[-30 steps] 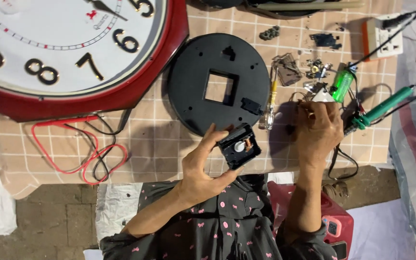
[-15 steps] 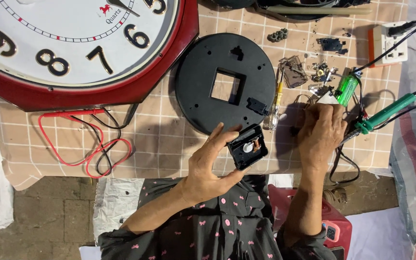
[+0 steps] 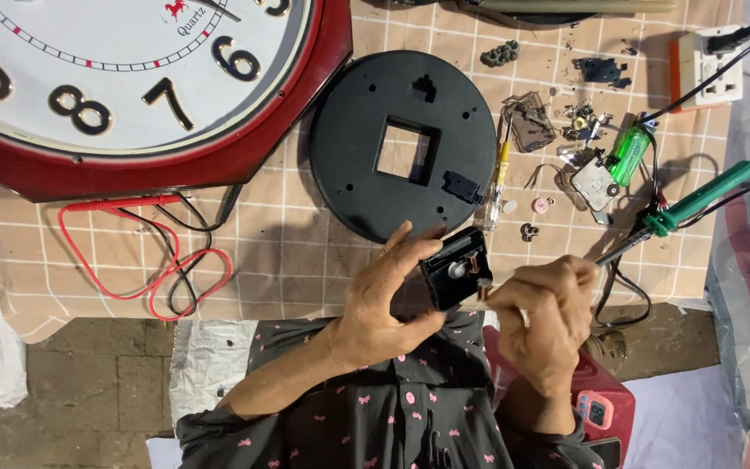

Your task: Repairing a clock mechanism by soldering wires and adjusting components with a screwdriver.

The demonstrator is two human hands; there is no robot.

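From the head view, the left hand [image 3: 384, 304] grips a small black clock movement [image 3: 455, 271], fingers clamped along its upper left edge and thumb under its lower corner. The movement is held just off the near edge of the counter [image 3: 305, 252], tilted, its open face up — a pale round gear and a copper-coloured part show inside.

The right hand [image 3: 549, 313] sits just right of the movement, its fingers curled together with the tips touching the movement's right side. Whether it pinches some small piece there cannot be told; the fingers hide the spot.

Just beyond the hands lies a round black back plate [image 3: 353, 130] with a square hole. A green soldering iron [image 3: 696, 198] lies to the right, its metal tip passing behind the right hand's knuckles. Small loose parts near it are too fine to make out.

The big red-rimmed wall clock [image 3: 132, 87] is cut off by the top and left edges. Red and black test leads [image 3: 158, 260] loop beneath it.
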